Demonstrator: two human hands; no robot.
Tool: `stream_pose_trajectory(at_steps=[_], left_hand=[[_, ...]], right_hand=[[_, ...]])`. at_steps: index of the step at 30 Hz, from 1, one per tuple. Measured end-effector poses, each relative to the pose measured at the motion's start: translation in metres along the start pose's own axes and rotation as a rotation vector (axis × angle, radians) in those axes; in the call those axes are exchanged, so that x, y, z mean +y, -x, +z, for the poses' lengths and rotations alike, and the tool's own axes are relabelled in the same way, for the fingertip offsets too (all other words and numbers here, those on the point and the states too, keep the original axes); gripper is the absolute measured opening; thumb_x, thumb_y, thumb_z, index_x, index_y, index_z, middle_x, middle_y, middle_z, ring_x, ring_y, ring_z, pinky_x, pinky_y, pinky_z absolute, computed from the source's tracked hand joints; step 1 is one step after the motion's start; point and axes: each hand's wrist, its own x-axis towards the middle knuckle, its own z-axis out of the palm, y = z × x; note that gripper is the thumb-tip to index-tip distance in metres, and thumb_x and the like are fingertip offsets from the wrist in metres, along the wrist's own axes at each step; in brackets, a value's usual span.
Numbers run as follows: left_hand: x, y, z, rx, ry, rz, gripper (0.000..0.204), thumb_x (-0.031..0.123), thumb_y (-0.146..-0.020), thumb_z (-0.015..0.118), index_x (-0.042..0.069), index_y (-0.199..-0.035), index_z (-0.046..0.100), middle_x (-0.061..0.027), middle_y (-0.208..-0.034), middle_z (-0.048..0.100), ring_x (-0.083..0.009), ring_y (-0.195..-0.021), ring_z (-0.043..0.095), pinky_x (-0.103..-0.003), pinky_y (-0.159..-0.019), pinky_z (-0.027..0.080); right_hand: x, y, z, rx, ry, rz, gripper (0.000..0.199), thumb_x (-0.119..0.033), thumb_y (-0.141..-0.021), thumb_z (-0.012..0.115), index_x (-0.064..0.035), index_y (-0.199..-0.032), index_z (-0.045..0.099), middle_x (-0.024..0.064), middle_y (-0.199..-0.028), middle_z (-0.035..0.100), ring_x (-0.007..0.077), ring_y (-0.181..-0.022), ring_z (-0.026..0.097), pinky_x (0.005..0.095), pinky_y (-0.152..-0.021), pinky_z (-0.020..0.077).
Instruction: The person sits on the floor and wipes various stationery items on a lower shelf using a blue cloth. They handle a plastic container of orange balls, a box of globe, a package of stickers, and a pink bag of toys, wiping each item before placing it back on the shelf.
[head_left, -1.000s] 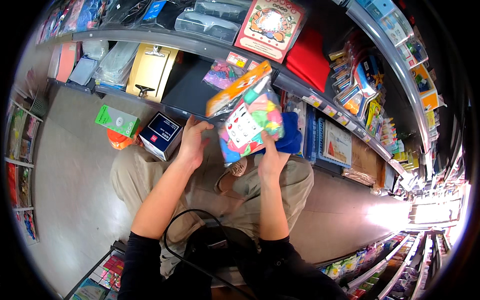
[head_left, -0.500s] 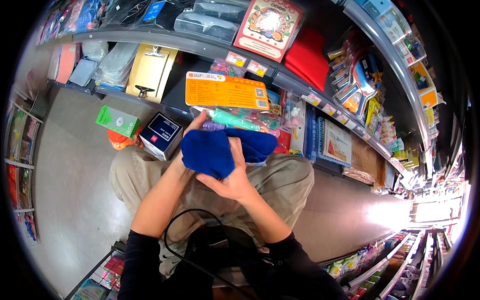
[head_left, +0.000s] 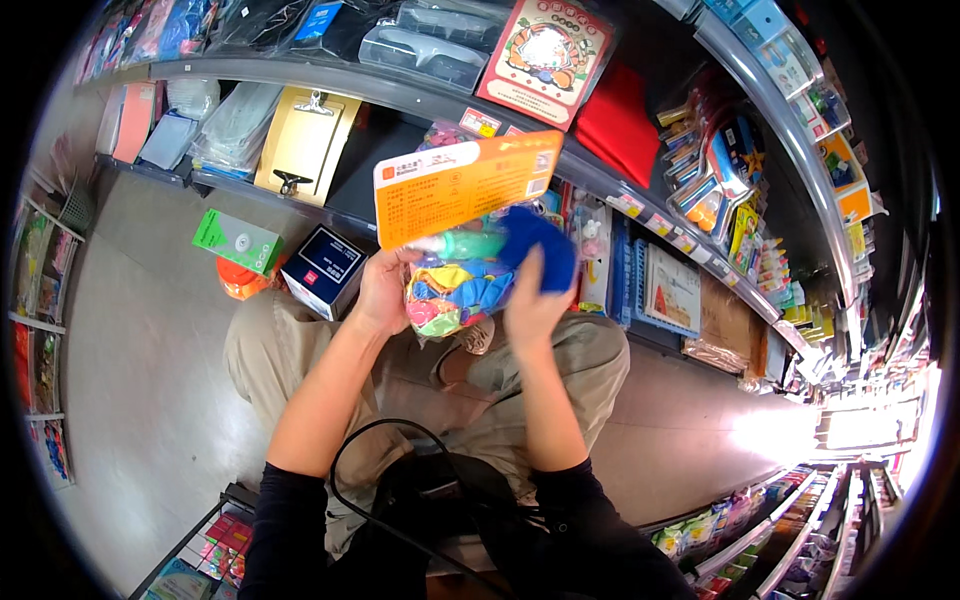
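Shop aisle seen from above, grey floor (head_left: pixel 130 330) filling the left of the frame, a long metal shelf (head_left: pixel 330 85) curving across the top and down the right edge, packed with stationery. Yellow clipboard (head_left: pixel 305 140) leaning under the shelf at upper left; red folded cloth (head_left: pixel 615 125) and a red-bordered picture card (head_left: pixel 545 50) at upper centre. Green box (head_left: pixel 237 240) and dark blue box (head_left: pixel 325 270) lying on the floor, left of centre, near the knees in khaki trousers (head_left: pixel 560 360).

At frame centre, a bag of coloured balloons (head_left: pixel 455 290) with an orange header card (head_left: pixel 465 185), held up between both hands. Long axis running from lower left to upper right, card end uppermost. Left hand (head_left: pixel 382 292) closed on the bag's left edge, just below the card, thumb and fingers pinching the plastic. Right hand (head_left: pixel 532 305) pressing a blue cloth (head_left: pixel 535 250) against the bag's right side, fingers closed around cloth. Bag lying directly between the two grips, touching both; left hand alone on the packet itself, cloth between the right hand and the bag
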Motion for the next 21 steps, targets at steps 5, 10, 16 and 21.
stream_pose_trajectory(at_steps=[5, 10, 16, 21], left_hand=[[-0.016, -0.002, -0.019, -0.213, -0.290, 0.007, 0.058, 0.008, -0.075, 0.058, -0.002, -0.129, 0.042, -0.0141, -0.122, 0.056, -0.0215, -0.105, 0.059, -0.032, -0.091, 0.047], [-0.007, 0.010, -0.015, -0.113, -0.388, -0.063, 0.037, 0.013, -0.080, 0.061, 0.003, -0.115, 0.057, -0.0051, -0.106, 0.061, -0.0160, -0.099, 0.060, -0.031, -0.086, 0.049], [0.000, 0.006, -0.014, -0.027, -0.096, 0.123, 0.040, 0.010, -0.080, 0.052, 0.001, -0.119, 0.055, -0.0105, -0.113, 0.062, -0.0224, -0.104, 0.060, -0.035, -0.092, 0.047], [0.019, -0.001, 0.000, 0.123, -0.024, 0.296, 0.045, 0.013, -0.078, 0.049, -0.001, -0.121, 0.051, -0.0156, -0.117, 0.060, -0.0285, -0.106, 0.059, -0.041, -0.096, 0.046]], right_hand=[[-0.015, -0.025, 0.002, -0.120, 0.010, 0.058, 0.023, -0.016, -0.091, 0.061, 0.0030, -0.104, 0.059, 0.0075, -0.092, 0.065, 0.0153, -0.081, 0.058, 0.0314, -0.074, 0.0477], [-0.027, 0.016, 0.030, -0.457, 0.080, -0.258, 0.035, -0.005, -0.068, 0.065, -0.0011, -0.103, 0.061, 0.0163, -0.095, 0.057, 0.0313, -0.088, 0.060, 0.0330, -0.079, 0.0481], [-0.009, -0.021, 0.023, -0.298, 0.399, -0.471, 0.041, -0.002, -0.061, 0.063, -0.0135, -0.100, 0.063, 0.0103, -0.096, 0.056, 0.0289, -0.086, 0.062, 0.0373, -0.069, 0.0507], [0.068, -0.061, -0.025, -0.041, 0.339, -0.184, 0.028, 0.001, -0.078, 0.056, -0.0003, -0.105, 0.060, 0.0131, -0.093, 0.063, 0.0199, -0.080, 0.061, 0.0316, -0.078, 0.0482]])
